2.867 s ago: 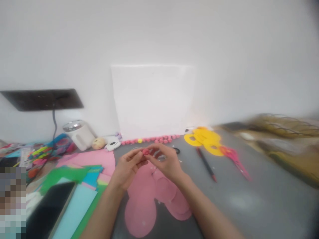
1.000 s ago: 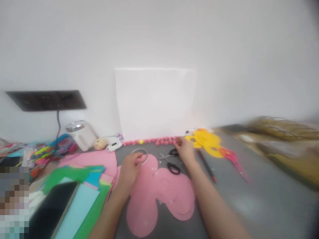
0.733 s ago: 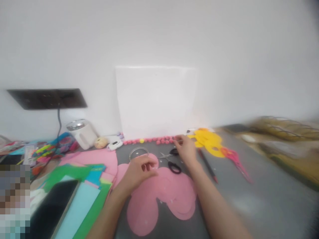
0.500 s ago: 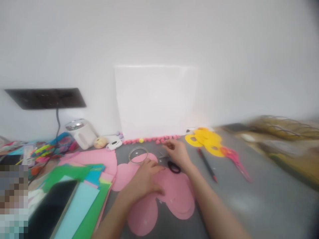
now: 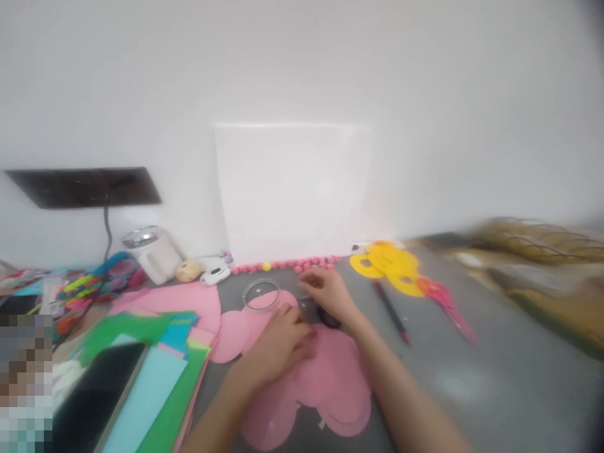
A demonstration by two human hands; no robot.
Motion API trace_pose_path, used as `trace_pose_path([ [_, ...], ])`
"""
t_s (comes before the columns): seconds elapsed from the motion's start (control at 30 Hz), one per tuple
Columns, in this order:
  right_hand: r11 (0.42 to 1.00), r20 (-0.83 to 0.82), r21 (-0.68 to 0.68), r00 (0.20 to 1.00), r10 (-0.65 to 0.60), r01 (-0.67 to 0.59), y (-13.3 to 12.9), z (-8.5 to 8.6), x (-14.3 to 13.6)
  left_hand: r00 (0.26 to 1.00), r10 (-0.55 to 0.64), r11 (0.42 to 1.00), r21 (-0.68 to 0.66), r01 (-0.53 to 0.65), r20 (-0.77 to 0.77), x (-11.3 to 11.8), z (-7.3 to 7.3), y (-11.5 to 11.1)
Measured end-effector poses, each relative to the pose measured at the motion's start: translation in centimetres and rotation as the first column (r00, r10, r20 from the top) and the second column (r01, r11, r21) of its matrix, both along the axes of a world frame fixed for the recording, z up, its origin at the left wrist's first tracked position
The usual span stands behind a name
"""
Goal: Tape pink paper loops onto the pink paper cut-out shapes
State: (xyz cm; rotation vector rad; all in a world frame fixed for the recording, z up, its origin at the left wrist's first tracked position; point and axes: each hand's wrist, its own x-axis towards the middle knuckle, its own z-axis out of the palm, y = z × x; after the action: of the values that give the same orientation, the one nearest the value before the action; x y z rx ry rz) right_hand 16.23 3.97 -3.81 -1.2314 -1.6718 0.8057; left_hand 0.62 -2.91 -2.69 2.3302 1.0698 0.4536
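Observation:
My left hand [image 5: 285,336] lies over pink paper circles [image 5: 337,371] on the grey table, its bent fingers apart and slightly blurred. Several of the circles overlap; one more pink circle [image 5: 229,336] sits left of the hand. My right hand [image 5: 328,292] is near a row of pink beads [image 5: 283,264], thumb and fingers drawn together; whatever they may hold is too small to make out. Beneath it are scissors with a black handle [image 5: 328,316], mostly covered by the hand. A clear round bangle [image 5: 261,296] rests just beyond my left hand, partly over pink paper.
Yellow paper rings [image 5: 391,264], a dark pencil [image 5: 392,313] and pink scissors [image 5: 446,302] lie at right. Coloured paper sheets [image 5: 155,377] and a phone [image 5: 101,396] are at left. A white sheet [image 5: 292,189] stands against the wall behind the beads.
The pink circles by my left hand have slid down toward me. My right hand has moved slightly left and nearer, covering more of the black-handled scissors.

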Motion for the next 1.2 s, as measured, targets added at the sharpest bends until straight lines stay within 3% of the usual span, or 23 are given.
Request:
trace_pose_path([
  [0.23,1.000,-0.053,-0.021,0.999,0.001,-0.002,0.1,-0.2,0.0,0.994,0.049,0.995,-0.091,-0.040,0.093,0.4,0.3,0.0],
  [0.33,0.998,-0.100,-0.063,0.995,-0.013,0.006,0.0,0.2,0.0,0.967,0.155,0.959,-0.265,-0.098,0.204,0.3,0.9,-0.1],
  [0.43,0.990,-0.175,-0.140,0.985,-0.001,-0.024,-0.3,0.9,-0.1,0.887,0.270,0.906,-0.410,-0.103,0.374,0.0,1.6,0.0],
  [0.5,0.979,-0.263,-0.191,0.965,0.020,-0.073,-0.6,1.5,-0.1,0.760,0.358,0.895,-0.432,-0.113,0.542,-0.3,1.7,0.3],
  [0.57,0.963,-0.368,-0.235,0.929,0.037,-0.131,-1.0,2.1,-0.2,0.529,0.503,0.858,-0.467,-0.213,0.683,-0.8,1.6,0.9],
  [0.63,0.944,-0.434,-0.253,0.897,0.085,-0.211,-1.3,2.4,-0.2,0.294,0.628,0.778,-0.569,-0.268,0.721,-1.2,1.3,1.6],
  [0.67,0.933,-0.455,-0.253,0.883,0.119,-0.256,-1.4,2.5,-0.2,0.211,0.661,0.748,-0.608,-0.267,0.720,-1.4,1.2,1.8],
  [0.73,0.917,-0.474,-0.242,0.863,0.173,-0.317,-1.5,2.5,-0.1,0.139,0.685,0.721,-0.637,-0.273,0.715,-1.7,1.0,2.2],
  [0.9,0.941,-0.473,-0.206,0.869,0.145,-0.269,-1.2,2.0,0.1,0.204,0.698,0.715,-0.651,-0.254,0.687,-1.9,1.1,2.1],
  [1.0,0.950,-0.464,-0.169,0.872,0.159,-0.264,-1.1,1.8,0.1,0.340,0.678,0.732,-0.637,-0.241,0.651,-1.8,1.2,1.8],
  [1.1,0.949,-0.408,-0.138,0.890,0.205,-0.282,-1.3,1.8,-0.1,0.450,0.652,0.757,-0.557,-0.342,0.610,-1.8,1.2,1.7],
  [1.13,0.945,-0.398,-0.140,0.891,0.218,-0.294,-1.4,1.9,-0.2,0.443,0.661,0.750,-0.537,-0.387,0.605,-1.9,1.2,1.7],
  [1.2,0.926,-0.420,-0.158,0.872,0.251,-0.343,-1.7,2.1,-0.4,0.350,0.687,0.724,-0.561,-0.402,0.637,-1.9,1.4,1.8],
])
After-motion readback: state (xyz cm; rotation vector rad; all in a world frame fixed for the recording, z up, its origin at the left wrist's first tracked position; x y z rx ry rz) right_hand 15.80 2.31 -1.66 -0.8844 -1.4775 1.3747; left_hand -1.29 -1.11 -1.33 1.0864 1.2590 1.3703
